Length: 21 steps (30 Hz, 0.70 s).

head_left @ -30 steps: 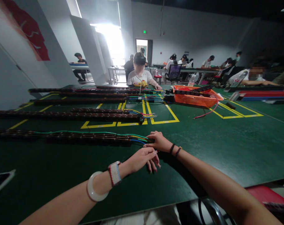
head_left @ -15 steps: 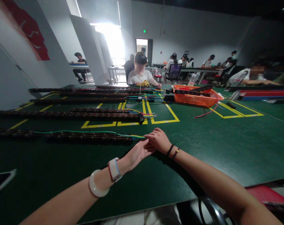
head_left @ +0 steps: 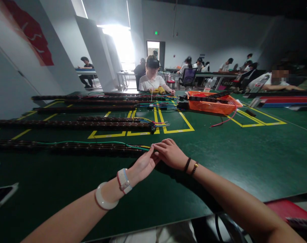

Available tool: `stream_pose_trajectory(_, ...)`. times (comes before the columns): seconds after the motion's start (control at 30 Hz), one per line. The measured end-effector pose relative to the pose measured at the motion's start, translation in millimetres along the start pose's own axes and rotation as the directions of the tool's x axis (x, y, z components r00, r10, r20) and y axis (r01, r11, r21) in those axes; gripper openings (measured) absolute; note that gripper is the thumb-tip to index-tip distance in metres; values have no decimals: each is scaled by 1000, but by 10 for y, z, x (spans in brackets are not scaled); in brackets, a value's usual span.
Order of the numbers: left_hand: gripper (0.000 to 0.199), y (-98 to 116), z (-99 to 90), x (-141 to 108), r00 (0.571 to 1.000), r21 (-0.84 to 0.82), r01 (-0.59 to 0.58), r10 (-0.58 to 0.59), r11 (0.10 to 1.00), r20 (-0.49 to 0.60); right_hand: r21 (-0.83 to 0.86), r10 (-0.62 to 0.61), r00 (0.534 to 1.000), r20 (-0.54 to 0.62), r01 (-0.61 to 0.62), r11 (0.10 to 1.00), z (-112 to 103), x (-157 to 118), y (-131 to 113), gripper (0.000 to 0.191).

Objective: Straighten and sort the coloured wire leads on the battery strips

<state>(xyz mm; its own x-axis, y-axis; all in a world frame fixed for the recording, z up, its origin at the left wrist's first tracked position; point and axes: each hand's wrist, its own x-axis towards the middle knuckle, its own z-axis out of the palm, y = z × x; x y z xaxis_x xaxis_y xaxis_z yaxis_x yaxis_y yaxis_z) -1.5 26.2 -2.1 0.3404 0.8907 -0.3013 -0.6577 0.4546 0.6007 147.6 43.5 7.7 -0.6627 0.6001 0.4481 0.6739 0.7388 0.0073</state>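
Observation:
My left hand and my right hand meet at the right end of the nearest wire bundle. Green and yellow wires come out of a long black sleeved harness and run to my fingertips. The left thumb and fingers pinch at the wire ends, palm turned partly up. From the right, my other hand's fingertips close on the same ends, its back facing up. The tips themselves are mostly covered by my fingers. A loose green wire lies along the top of the harness.
Beyond it lies another dark harness with coloured wire ends. An orange basket stands farther back, a red wire hanging from it. Across the table, a person sits by a yellow drill. A phone-like device lies at left.
Both hands have shifted slightly left along the wire ends, and the right fingers now reach farther over the left fingertips. The harnesses on the table have stayed put.

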Motion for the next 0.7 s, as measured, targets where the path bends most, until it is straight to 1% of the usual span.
stream_pose_trajectory(0.07,19,10,-20,-3,1000,23,27,-27,999,-3,88,151,988,-42,-147,985,-45,-18,53,26)
stream_pose_trajectory(0.1,21,16,-29,-7,999,39,41,-41,998,-3,112,220,975,-39,-215,970,-65,-23,85,25)
stream_pose_trajectory(0.17,25,24,-41,-18,998,66,55,-55,996,13,131,303,953,27,-303,944,-91,-28,150,29)
stream_pose_trajectory(0.23,30,27,-44,-29,997,70,53,-56,996,47,169,295,942,160,-320,932,-97,-30,201,35)
stream_pose_trajectory(0.3,34,27,-35,-40,996,70,49,-54,996,72,263,256,921,294,-336,905,-89,-32,231,40)
stream_pose_trajectory(0.33,36,26,-29,-47,996,74,44,-49,996,72,313,249,907,340,-358,880,-82,-34,237,40)
stream_pose_trajectory(0.4,36,25,-14,-59,998,88,24,-30,996,63,397,255,884,393,-412,820,-73,-40,241,35)
stream_pose_trajectory(0.47,37,30,-4,-69,997,104,10,-17,995,69,460,265,871,414,-451,765,-71,-44,242,31)
stream_pose_trajectory(0.5,37,34,-1,-73,997,110,10,-18,994,77,496,266,862,431,-472,729,-75,-46,246,31)
stream_pose_trajectory(0.57,39,46,-2,-78,994,120,27,-39,992,97,579,250,832,496,-531,619,-86,-46,261,35)
stream_pose_trajectory(0.63,41,56,-7,-80,992,126,49,-63,991,111,651,219,794,567,-595,472,-96,-45,286,41)
stream_pose_trajectory(0.7,43,61,-16,-78,989,120,61,-77,991,129,700,190,764,617,-642,311,-92,-47,309,42)
